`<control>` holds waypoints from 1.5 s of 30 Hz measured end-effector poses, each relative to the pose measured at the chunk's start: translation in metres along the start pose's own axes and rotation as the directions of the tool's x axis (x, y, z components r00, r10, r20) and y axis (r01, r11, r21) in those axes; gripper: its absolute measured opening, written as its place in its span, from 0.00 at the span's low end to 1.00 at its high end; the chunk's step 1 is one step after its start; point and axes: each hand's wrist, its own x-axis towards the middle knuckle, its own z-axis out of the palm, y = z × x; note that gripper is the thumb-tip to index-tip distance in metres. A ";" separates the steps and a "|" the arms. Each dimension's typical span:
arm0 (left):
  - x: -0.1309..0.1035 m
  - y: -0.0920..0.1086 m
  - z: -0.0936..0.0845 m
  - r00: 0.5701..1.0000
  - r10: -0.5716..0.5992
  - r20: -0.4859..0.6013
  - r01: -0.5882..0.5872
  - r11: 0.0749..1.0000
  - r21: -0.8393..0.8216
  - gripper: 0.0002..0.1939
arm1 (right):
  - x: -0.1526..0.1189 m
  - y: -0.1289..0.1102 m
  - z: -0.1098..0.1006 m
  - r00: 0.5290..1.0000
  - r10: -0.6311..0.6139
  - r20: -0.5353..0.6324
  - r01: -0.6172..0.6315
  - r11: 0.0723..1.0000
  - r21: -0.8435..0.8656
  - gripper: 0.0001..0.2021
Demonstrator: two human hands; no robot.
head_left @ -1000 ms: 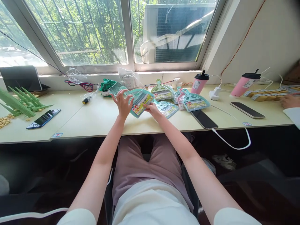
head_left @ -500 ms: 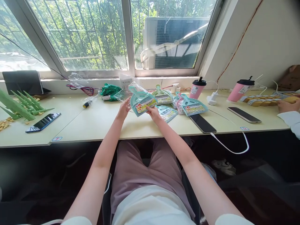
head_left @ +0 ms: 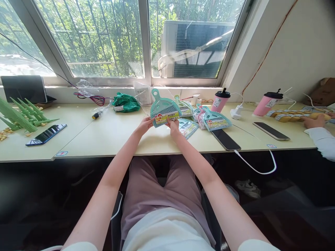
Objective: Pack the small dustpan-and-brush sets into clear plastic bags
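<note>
Teal dustpan (head_left: 165,105) is smack between left hand (head_left: 144,126) and right hand (head_left: 174,126), handle up, both sets of fingers clamped along its bottom.

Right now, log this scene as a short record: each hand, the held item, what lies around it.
Left grip: on the lower left edge of the held item
Right grip: on its lower right edge
Held item: teal dustpan set, handle upward, yellow label facing the wearer
Behind it: green-handled set
Right of it: teal set overlapping a phone
Left of it: green bundle
Further right: pink cup, black lid
Far right: another person's hand
</note>
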 end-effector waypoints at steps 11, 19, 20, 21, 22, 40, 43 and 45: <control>0.005 0.006 -0.001 0.980 0.148 -0.135 -0.129 0.981 0.143 0.38 | 0.011 -0.004 -0.011 0.997 0.055 0.049 -0.056 0.998 0.020 0.15; -0.001 0.007 0.015 0.973 0.226 -0.048 -0.187 0.891 0.414 0.41 | 0.009 -0.006 -0.009 0.989 -0.097 0.108 0.095 0.995 0.025 0.15; -0.003 0.008 0.013 0.975 0.220 -0.027 -0.186 0.879 0.439 0.40 | 0.009 -0.007 -0.009 0.991 -0.100 0.090 0.098 0.995 0.027 0.15; -0.006 0.010 0.011 0.978 0.209 0.000 -0.186 0.870 0.456 0.40 | 0.009 -0.008 -0.009 0.993 -0.097 0.065 0.095 0.995 0.034 0.15; -0.009 0.013 0.008 0.981 0.192 0.033 -0.185 0.864 0.468 0.40 | 0.010 -0.009 -0.010 0.995 -0.090 0.042 0.088 0.995 0.046 0.16; 0.013 -0.001 0.057 0.898 0.366 -0.242 -0.285 0.906 0.313 0.61 | 0.014 -0.009 -0.015 0.993 -0.089 0.072 0.091 0.996 -0.020 0.21; 0.009 0.002 0.049 0.901 0.356 -0.249 -0.277 0.912 0.302 0.63 | 0.015 -0.010 -0.015 0.998 -0.041 0.050 0.044 0.998 -0.052 0.18; 0.007 0.006 0.045 0.901 0.360 -0.244 -0.278 0.908 0.314 0.64 | 0.016 -0.010 -0.014 1.000 -0.009 0.030 0.011 0.998 -0.057 0.16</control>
